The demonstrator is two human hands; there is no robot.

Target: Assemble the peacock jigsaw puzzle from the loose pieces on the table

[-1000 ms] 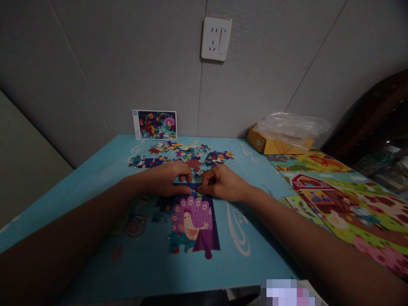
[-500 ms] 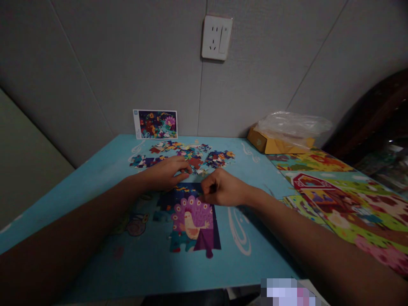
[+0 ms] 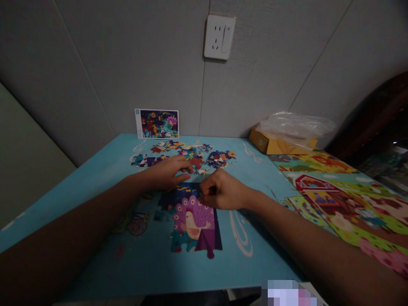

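Observation:
A partly joined jigsaw puzzle (image 3: pixel 193 225) with a purple peacock lies on the blue table in front of me. At its upper left edge is my left hand (image 3: pixel 174 172), palm down, with thumb and fingers apart and nothing seen between them. Over the puzzle's upper right corner, my right hand (image 3: pixel 221 190) is closed in a pinch, fingertips down against the puzzle. Whatever it pinches is hidden by the fingers. Behind both hands, several loose puzzle pieces (image 3: pixel 196 162) lie in a spread heap.
A picture card (image 3: pixel 158 124) leans on the wall at the back left. To the back right stands a yellow box (image 3: pixel 283 145) with a clear plastic bag (image 3: pixel 293 122) on it. A farm-scene puzzle (image 3: pixel 350 208) covers the table's right side. A socket (image 3: pixel 219 37) is on the wall.
The whole view has shifted slightly. My right hand has moved very little at the puzzle's upper right corner, and my left hand keeps its place.

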